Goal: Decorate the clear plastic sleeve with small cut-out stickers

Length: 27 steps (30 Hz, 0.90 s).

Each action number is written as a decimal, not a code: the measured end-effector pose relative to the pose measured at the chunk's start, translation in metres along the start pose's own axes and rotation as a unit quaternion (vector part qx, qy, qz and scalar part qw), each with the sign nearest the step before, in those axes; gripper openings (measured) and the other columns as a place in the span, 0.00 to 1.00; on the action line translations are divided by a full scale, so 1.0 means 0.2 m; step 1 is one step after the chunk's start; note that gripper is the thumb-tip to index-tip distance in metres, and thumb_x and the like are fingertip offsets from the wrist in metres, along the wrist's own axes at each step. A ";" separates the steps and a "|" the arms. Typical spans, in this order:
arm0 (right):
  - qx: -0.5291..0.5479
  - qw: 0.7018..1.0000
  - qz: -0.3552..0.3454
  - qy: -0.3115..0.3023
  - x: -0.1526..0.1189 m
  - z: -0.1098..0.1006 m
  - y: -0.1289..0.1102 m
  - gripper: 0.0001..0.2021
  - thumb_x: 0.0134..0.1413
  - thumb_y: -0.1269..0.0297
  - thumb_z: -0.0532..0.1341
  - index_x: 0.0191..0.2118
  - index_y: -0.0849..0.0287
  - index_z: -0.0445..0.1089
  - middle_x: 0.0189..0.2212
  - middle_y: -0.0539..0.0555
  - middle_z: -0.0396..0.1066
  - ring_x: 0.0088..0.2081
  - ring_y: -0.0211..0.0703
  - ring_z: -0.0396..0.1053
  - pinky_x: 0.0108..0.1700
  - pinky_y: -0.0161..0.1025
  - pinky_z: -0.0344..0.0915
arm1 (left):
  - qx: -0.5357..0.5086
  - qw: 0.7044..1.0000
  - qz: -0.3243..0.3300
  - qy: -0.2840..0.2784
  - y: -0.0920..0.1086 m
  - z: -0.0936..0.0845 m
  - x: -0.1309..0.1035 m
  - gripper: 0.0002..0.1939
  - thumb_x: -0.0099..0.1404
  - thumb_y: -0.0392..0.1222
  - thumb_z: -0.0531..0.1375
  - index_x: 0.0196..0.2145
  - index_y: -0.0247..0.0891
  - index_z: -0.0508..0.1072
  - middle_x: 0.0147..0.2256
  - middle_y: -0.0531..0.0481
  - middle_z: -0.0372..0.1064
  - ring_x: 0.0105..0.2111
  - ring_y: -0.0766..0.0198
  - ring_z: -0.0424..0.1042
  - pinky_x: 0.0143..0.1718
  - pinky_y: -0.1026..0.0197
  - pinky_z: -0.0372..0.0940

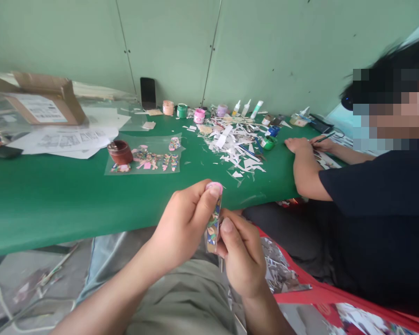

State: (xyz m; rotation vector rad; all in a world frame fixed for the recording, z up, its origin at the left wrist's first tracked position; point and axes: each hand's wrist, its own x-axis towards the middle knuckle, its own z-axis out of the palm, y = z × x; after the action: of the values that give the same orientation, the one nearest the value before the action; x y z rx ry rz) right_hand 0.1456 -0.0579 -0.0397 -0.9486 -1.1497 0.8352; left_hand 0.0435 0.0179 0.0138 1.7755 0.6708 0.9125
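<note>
A narrow strip point(212, 231) with a colourful pattern and a pink rounded top is held upright over my lap. My left hand point(188, 218) pinches its upper end between thumb and fingers. Lower down on its right side, my right hand point(242, 253) is closed, with the thumb and index finger pressed together at the strip's edge. A thin stick-like thing shows just below these fingers; whether they grip it is hard to make out. On the green table point(73, 200) ahead lies a clear sheet point(157, 138) bearing small patterned pieces and a brown jar point(120, 152).
White paper scraps point(235, 144) are heaped mid-table, with paint jars point(199, 116) and glue bottles point(245, 108) behind. A phone point(148, 93) leans on the wall. A cardboard box point(47, 102) and printed sheets point(68, 139) lie left. Another person point(377, 209) works at right, beside a red-edged scrap bag point(321, 298).
</note>
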 end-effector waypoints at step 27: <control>-0.015 0.996 0.023 -0.079 0.00 -0.03 0.00 0.20 0.71 0.51 0.51 0.27 0.55 0.58 0.19 0.45 0.54 0.19 0.34 0.47 0.21 0.35 0.46 | -0.012 0.999 -0.030 -0.028 0.01 -0.01 0.00 0.20 0.74 0.47 0.49 0.24 0.41 0.53 0.23 0.59 0.46 0.23 0.69 0.46 0.23 0.63 0.48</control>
State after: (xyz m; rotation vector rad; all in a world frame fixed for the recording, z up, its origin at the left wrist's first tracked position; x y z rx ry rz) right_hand 0.1521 -0.0591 -0.0408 -0.9490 -1.2841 0.9456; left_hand 0.0420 0.0171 0.0164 1.7451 0.6710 0.8235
